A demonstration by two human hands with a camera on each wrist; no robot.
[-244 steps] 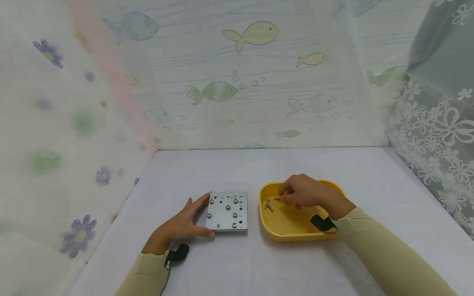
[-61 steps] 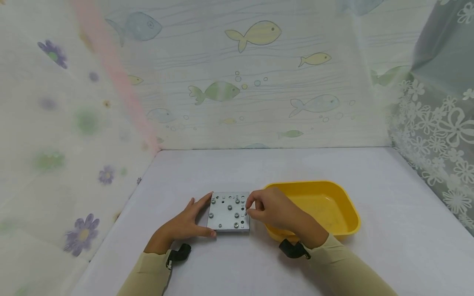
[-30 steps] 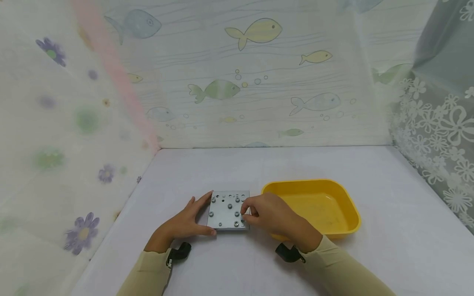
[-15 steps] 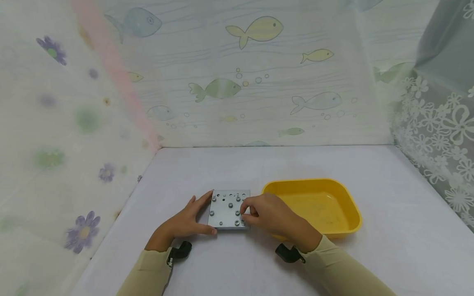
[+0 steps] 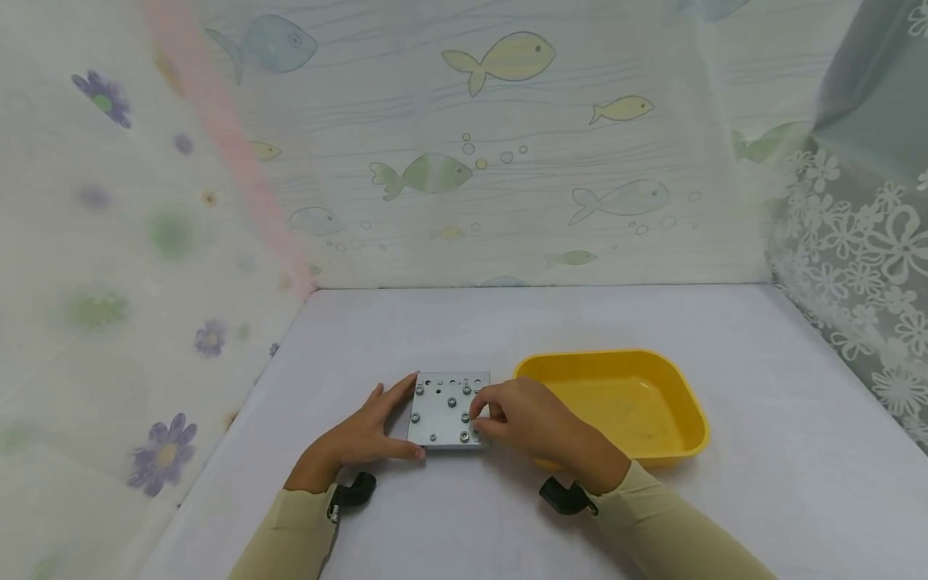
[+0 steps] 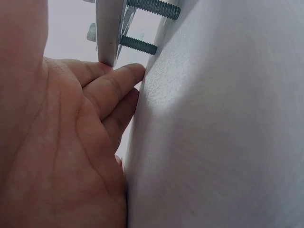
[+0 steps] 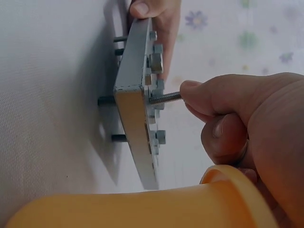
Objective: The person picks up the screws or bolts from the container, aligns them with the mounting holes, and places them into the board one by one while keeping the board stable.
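Note:
A silver metal plate (image 5: 441, 411) with holes and several socket-head screws lies in front of me. Screw shanks stick out beneath it, as the wrist views show. My left hand (image 5: 358, 439) holds its left side, thumb at the near edge and index finger at the far corner. The other left fingers (image 6: 114, 90) extend under and beside the plate's edge. My right hand (image 5: 532, 419) pinches a screw (image 7: 165, 98) between thumb and index finger, over the plate's right side. The screw's threaded end meets the plate's top face; its head is hidden in the fingertips.
A yellow plastic tray (image 5: 692, 447) stands right of the plate, partly behind my right hand and forearm. A white cloth covers the table (image 5: 464, 524). Behind rises a fish-patterned curtain (image 5: 406, 266), with flower-patterned sheets on both sides.
Earlier my right hand was in the yellow tray among loose screws. It has since moved left to the plate with one screw. Over the last half second, both hands hardly move.

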